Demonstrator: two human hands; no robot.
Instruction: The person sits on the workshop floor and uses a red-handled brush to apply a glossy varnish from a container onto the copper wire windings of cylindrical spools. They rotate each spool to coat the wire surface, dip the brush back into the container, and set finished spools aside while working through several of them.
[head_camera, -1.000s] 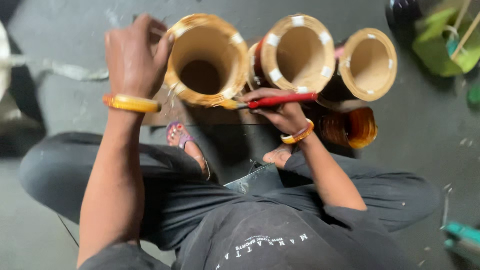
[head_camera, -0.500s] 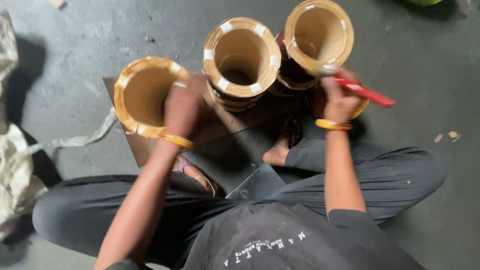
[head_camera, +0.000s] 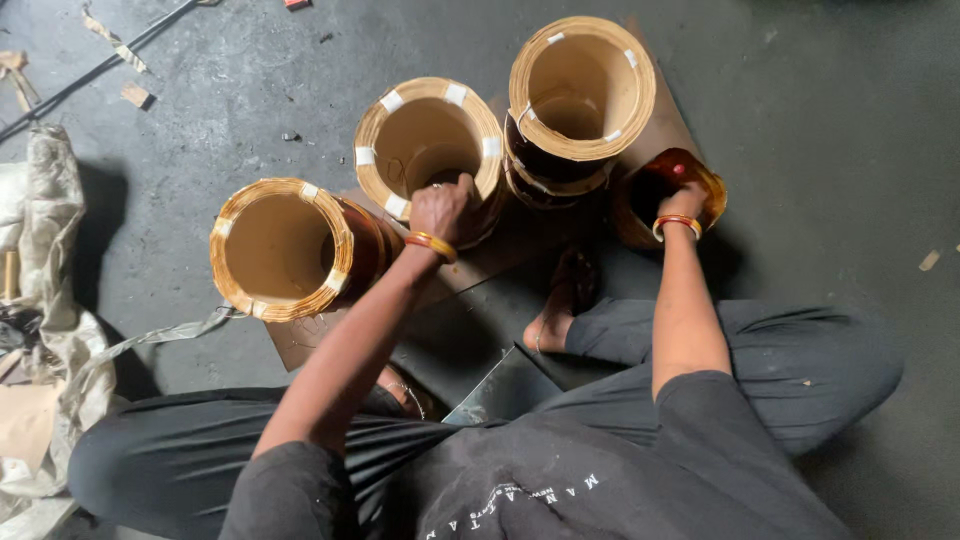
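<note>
Head view, looking down on crossed legs in dark trousers on a grey concrete floor (head_camera: 820, 120). Left hand (head_camera: 442, 208), bangle at the wrist, clenched over the near rim of the middle roll (head_camera: 428, 140), a coiled tan sheet standing upright with white tape tabs. Left roll (head_camera: 280, 248) just beside it, tilted toward the camera. Right roll (head_camera: 580, 90) upright, touching the middle one. All three standing on a brown board (head_camera: 300, 345). Right hand (head_camera: 684, 198) dipped into an amber container (head_camera: 668, 195) beside the right roll; fingers hidden, grip impossible to tell. Crumpled sack (head_camera: 45, 300) at far left.
</note>
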